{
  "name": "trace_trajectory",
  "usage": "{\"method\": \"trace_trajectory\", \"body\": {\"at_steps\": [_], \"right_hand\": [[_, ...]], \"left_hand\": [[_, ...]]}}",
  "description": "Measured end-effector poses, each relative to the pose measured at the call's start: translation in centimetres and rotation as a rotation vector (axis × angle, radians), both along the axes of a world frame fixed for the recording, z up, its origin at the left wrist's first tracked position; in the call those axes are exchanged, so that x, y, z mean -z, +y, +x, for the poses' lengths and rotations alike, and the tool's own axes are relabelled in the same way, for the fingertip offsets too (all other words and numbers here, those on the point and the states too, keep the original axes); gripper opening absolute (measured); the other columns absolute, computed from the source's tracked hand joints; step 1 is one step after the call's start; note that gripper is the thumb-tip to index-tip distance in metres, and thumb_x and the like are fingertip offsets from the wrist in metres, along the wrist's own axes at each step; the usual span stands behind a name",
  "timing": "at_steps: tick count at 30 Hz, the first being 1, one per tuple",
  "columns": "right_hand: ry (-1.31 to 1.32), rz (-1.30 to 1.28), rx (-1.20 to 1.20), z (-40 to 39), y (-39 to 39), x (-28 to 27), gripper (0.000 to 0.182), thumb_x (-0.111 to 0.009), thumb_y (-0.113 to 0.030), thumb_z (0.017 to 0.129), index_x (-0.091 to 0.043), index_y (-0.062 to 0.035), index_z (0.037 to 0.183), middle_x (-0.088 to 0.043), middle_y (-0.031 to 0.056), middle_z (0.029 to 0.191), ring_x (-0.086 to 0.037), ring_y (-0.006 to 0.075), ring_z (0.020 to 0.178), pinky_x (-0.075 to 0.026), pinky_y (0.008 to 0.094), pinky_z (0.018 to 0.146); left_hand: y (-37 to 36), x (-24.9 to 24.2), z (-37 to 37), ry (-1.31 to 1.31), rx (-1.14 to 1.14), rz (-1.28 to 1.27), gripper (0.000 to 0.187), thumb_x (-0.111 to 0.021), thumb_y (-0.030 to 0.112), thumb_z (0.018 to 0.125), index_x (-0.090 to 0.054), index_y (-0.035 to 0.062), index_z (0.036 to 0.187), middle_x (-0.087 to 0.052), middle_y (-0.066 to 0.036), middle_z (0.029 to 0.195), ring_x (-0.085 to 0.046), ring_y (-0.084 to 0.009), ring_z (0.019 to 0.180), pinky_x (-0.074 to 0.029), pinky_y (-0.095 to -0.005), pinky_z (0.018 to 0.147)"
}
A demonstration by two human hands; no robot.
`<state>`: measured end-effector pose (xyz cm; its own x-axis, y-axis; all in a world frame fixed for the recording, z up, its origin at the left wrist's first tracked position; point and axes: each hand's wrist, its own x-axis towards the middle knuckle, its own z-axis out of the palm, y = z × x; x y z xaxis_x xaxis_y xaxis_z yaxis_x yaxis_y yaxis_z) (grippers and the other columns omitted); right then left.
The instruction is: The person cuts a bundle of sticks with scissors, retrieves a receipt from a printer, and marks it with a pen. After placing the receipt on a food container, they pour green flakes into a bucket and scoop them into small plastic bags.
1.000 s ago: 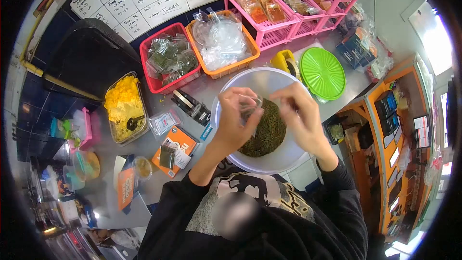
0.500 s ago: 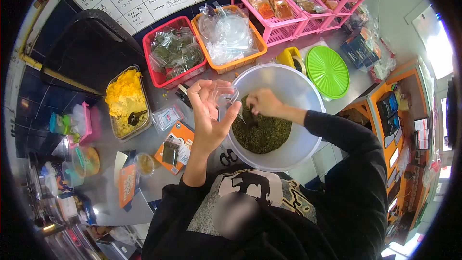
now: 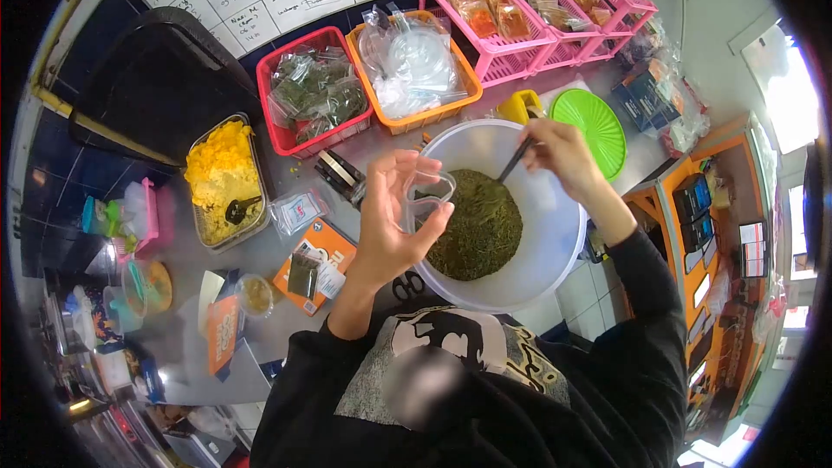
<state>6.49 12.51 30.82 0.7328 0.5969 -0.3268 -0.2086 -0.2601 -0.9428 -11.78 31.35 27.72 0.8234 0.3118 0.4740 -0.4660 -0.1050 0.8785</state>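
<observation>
My left hand (image 3: 390, 225) is closed around a small clear plastic bag (image 3: 418, 208), its mouth spread between thumb and fingers above the left rim of a large translucent tub (image 3: 555, 251). Inside the tub lies a heap of dark green dried, crumbled herb (image 3: 475, 251). My right hand (image 3: 562, 154) grips the dark handle of a spoon (image 3: 518, 159) at the tub's upper right. The spoon's head is down at the herb and hard to make out.
Behind the tub stand a red basket (image 3: 295, 146) of filled bags, an orange basket (image 3: 416, 126) of clear plastic and pink racks (image 3: 511, 61). A green lid (image 3: 589, 130) lies right. Left are a yellow food tray (image 3: 260, 224), a stapler (image 3: 338, 173), scissors (image 3: 406, 284) and an orange box (image 3: 319, 243).
My right hand has moved from low over the herb up and to the right, and the spoon handle now shows. My left hand and the bag have shifted slightly right and down.
</observation>
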Motion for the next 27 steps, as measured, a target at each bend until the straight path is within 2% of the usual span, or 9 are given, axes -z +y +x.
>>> {"method": "trace_trajectory", "body": {"at_steps": [4, 7, 10, 13, 18, 22, 23, 25, 27], "right_hand": [[-0.119, 0.208, 0.192, -0.8, -2.4, -3.0, 0.029, -0.046, -0.025, 0.096, -0.057, 0.0003, 0.086, -0.059, 0.0053, 0.072, -0.054, 0.0108, 0.056, -0.046, 0.0238, 0.054], [-0.193, 0.29, 0.246, -1.3, -3.0, -4.5, 0.03, -0.046, -0.025, 0.097, -0.057, 0.0008, 0.087, -0.059, 0.0062, 0.073, -0.054, 0.0107, 0.056, -0.046, 0.0235, 0.055], [-0.321, 0.328, 0.276, -2.3, -2.6, -5.7, 0.028, -0.046, -0.023, 0.097, -0.057, 0.0016, 0.089, -0.06, 0.007, 0.075, -0.055, 0.0107, 0.057, -0.046, 0.0236, 0.054], [-0.519, 0.28, 0.162, -4.6, -1.7, -5.7, 0.025, -0.045, -0.015, 0.097, -0.057, 0.0055, 0.091, -0.06, 0.0073, 0.078, -0.057, 0.0105, 0.061, -0.047, 0.0235, 0.056], [-0.732, 0.418, 0.245, -5.9, -2.2, -6.0, 0.025, -0.045, -0.012, 0.097, -0.058, 0.0078, 0.092, -0.061, 0.0078, 0.079, -0.058, 0.0109, 0.063, -0.048, 0.0238, 0.06], [-0.77, 0.309, 0.29, -4.7, -3.5, -4.8, 0.023, -0.044, -0.009, 0.097, -0.059, 0.0079, 0.093, -0.062, 0.0075, 0.078, -0.059, 0.0111, 0.063, -0.05, 0.0242, 0.062], [-0.681, 0.215, 0.257, -4.4, -3.4, -3.8, 0.023, -0.045, -0.009, 0.096, -0.059, 0.0079, 0.092, -0.062, 0.0073, 0.077, -0.059, 0.0109, 0.063, -0.05, 0.0242, 0.061], [-0.517, 0.078, 0.157, -3.8, -3.1, -0.8, 0.02, -0.049, -0.009, 0.094, -0.06, 0.0079, 0.091, -0.063, 0.008, 0.077, -0.062, 0.0116, 0.063, -0.051, 0.025, 0.059], [-0.522, -0.105, -0.01, -3.9, -1.9, 1.4, 0.025, -0.047, -0.014, 0.095, -0.06, 0.0072, 0.092, -0.064, 0.0086, 0.077, -0.066, 0.0144, 0.068, -0.052, 0.0262, 0.062]], "left_hand": [[-1.8, -0.5, 0.4, 0.048, -0.002, 0.098, 0.068, -0.069, -0.004, 0.071, -0.029, 0.0039, 0.126, -0.049, -0.016, 0.117, -0.054, -0.0207, 0.098, -0.044, -0.0335, 0.086], [-2.9, -0.5, 0.8, 0.088, -0.088, 0.4, 0.076, -0.073, -0.002, 0.068, -0.027, 0.0043, 0.128, -0.045, -0.016, 0.122, -0.054, -0.0207, 0.095, -0.043, -0.0336, 0.082], [-4.2, 0.0, 1.6, 0.101, -0.051, 0.342, 0.074, -0.07, -0.004, 0.069, -0.028, 0.0024, 0.13, -0.041, -0.015, 0.126, -0.052, -0.0247, 0.097, -0.043, -0.0355, 0.086], [-4.9, -0.1, 2.3, 0.06, -0.091, 0.406, 0.077, -0.069, -0.007, 0.069, -0.025, 0.0024, 0.131, -0.04, -0.015, 0.126, -0.052, -0.0258, 0.098, -0.045, -0.0339, 0.084], [-4.6, 0.3, 2.8, 0.107, -0.115, 0.372, 0.081, -0.071, -0.005, 0.068, -0.021, 0.0052, 0.131, -0.041, -0.016, 0.127, -0.054, -0.0228, 0.094, -0.045, -0.033, 0.082], [-4.1, 0.3, 2.5, 0.046, -0.148, 0.329, 0.078, -0.068, -0.007, 0.068, -0.022, 0.0049, 0.129, -0.04, -0.018, 0.127, -0.054, -0.0226, 0.094, -0.046, -0.0343, 0.083], [-3.8, 0.7, 2.7, -0.046, -0.156, 0.352, 0.076, -0.068, -0.007, 0.069, -0.022, 0.005, 0.128, -0.04, -0.02, 0.127, -0.054, -0.0224, 0.094, -0.045, -0.0351, 0.084], [-3.7, 1.3, 3.0, -0.013, -0.133, 0.336, 0.076, -0.068, -0.007, 0.069, -0.022, 0.0057, 0.128, -0.04, -0.02, 0.126, -0.054, -0.0222, 0.095, -0.045, -0.0357, 0.085], [-3.5, 1.2, 3.4, 0.001, -0.107, 0.325, 0.076, -0.068, -0.006, 0.07, -0.022, 0.0064, 0.128, -0.04, -0.02, 0.126, -0.053, -0.0221, 0.096, -0.044, -0.0363, 0.086]]}}
